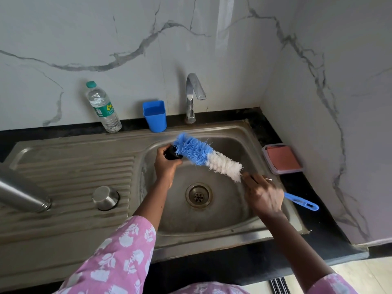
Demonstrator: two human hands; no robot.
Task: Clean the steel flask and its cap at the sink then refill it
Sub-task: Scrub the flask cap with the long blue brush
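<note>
The black cap (171, 153) is over the sink (212, 228) basin at 11 o'clock, gripped by the left hand (166, 164). The blue tip of a bottle brush (203, 155) touches it; the right hand (263, 195), at 3 o'clock, is clamped on the brush handle. The hands are apart. The steel flask (21, 192) lies on the drainboard at 9 o'clock, a steel cup (105, 197) inverted near it. A water bottle (102, 107), blue tumbler (154, 116) and tap (192, 96) stand on the worktop (303, 187) toward 12.

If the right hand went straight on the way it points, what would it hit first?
Likely the black cap in the left hand: the right hand points along the brush it grips, whose tip is at that cap.
</note>
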